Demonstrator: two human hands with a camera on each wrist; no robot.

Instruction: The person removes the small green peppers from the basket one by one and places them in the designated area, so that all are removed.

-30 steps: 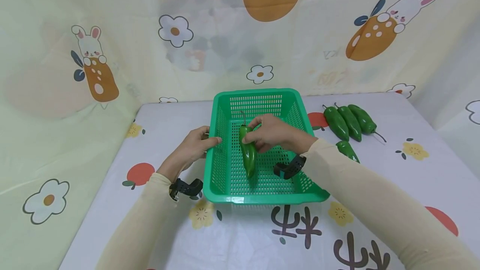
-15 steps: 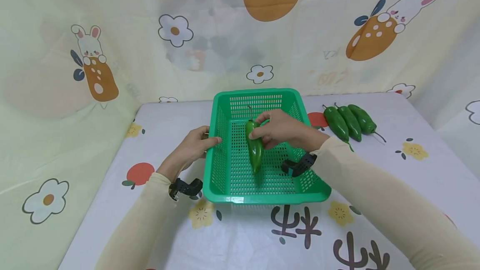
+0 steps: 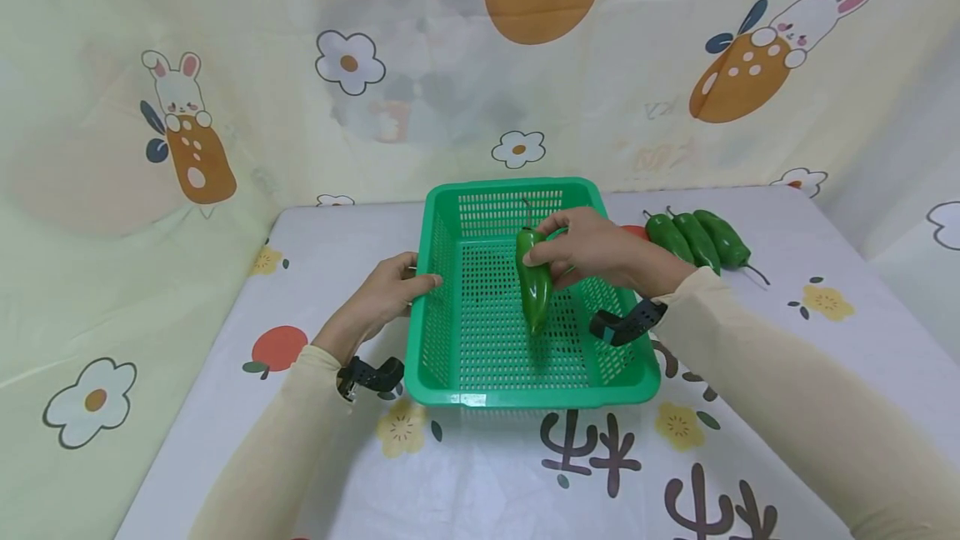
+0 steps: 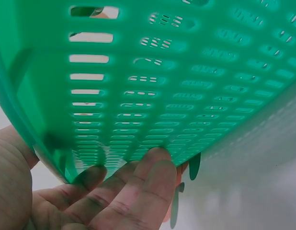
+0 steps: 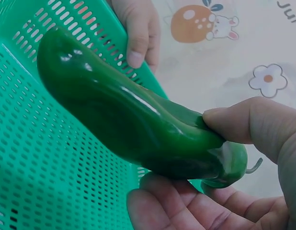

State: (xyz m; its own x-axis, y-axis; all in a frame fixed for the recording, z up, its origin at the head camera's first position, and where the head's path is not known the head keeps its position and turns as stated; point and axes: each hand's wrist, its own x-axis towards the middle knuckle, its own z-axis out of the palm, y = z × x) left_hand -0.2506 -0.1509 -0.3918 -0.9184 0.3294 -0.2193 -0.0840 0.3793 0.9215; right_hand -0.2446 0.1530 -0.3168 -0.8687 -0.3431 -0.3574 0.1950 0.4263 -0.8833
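Observation:
A green plastic basket (image 3: 487, 397) with slotted walls is in the middle of the head view. My left hand (image 3: 386, 293) grips its left side, thumb over the rim and fingers along the outside wall, as the left wrist view shows. Inside the basket's outline, my right hand (image 3: 592, 248) pinches a long green pepper (image 3: 533, 290) between thumb and fingers near the stem end. The pepper's tip points down toward the front. Close up in the right wrist view, the same pepper (image 5: 124, 110) looks glossy and lies above the slotted basket floor.
Three more green peppers lie side by side at the table's back right: a left one (image 3: 667, 233), a middle one (image 3: 696, 240) and a right one (image 3: 722, 238). My right forearm crosses in front of them. A patterned curtain (image 3: 435, 107) rises behind the table.
My right hand has carried the pepper rightward and slightly back over the basket. Its forearm now covers the loose pepper in front of the other three. My left hand and the basket stay put.

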